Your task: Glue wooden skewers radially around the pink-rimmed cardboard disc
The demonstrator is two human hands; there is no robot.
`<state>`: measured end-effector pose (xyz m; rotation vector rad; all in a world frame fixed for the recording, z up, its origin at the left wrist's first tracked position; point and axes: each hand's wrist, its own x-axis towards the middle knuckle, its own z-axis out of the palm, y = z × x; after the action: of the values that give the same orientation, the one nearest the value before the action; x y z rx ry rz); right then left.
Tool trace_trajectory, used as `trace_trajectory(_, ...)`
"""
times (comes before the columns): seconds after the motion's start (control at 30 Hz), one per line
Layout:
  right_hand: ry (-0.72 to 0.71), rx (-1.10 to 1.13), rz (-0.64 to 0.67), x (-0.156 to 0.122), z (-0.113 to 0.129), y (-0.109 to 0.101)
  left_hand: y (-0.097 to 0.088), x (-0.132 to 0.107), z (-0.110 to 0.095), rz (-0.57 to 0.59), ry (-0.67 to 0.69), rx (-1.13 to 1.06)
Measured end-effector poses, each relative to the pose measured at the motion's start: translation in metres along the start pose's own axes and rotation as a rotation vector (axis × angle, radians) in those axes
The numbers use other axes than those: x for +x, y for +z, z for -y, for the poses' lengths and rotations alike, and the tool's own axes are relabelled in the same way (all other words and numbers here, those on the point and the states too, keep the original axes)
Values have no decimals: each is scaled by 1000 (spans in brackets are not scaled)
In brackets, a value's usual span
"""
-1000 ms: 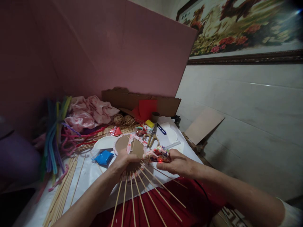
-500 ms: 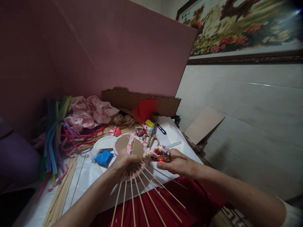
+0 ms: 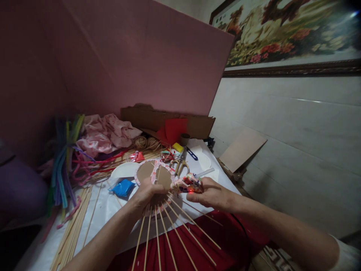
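Observation:
My left hand (image 3: 150, 192) is closed on a round cardboard disc (image 3: 164, 180), its thumb lying across the face. Thin wooden sticks (image 3: 166, 229) fan out from the disc's near edge toward me. In my right hand (image 3: 213, 194) is a flower-patterned hot glue gun (image 3: 184, 183) with a small red light and a clear glue stick (image 3: 205, 172) at its back. Its nozzle end is close to the disc's right side; whether they touch I cannot tell. Behind the held disc lies another cardboard piece with a pink fabric rim (image 3: 144, 173). Gold-handled scissors (image 3: 180, 165) lie just beyond.
A blue packet (image 3: 122, 187) and a bundle of wooden sticks (image 3: 72, 226) are on the left. Pipe cleaners (image 3: 60, 169), pink cloth (image 3: 108, 133) and twine balls (image 3: 141, 142) pile up behind. A blue cutter (image 3: 192, 153) lies farther back. Red cloth (image 3: 214, 241) hangs at the near edge.

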<state>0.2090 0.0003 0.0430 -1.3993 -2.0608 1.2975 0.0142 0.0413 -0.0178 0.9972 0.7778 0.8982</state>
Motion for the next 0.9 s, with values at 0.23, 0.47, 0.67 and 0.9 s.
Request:
trace_trajectory(0.23,12,-51,-50,0,-1,-1,3,-1,-4,-39,-38,6)
trace_trajectory(0.47,31,-91,-79,0,-2,-1,6,-3,-6,-58,-54,19)
trace_trajectory(0.67,44,-122,-112,2,-1,0,5,-3,-5,-60,-66,-3)
trace_trajectory(0.9,77,-159,-142,0,-6,-2,3,-1,-4,-82,-75,9)
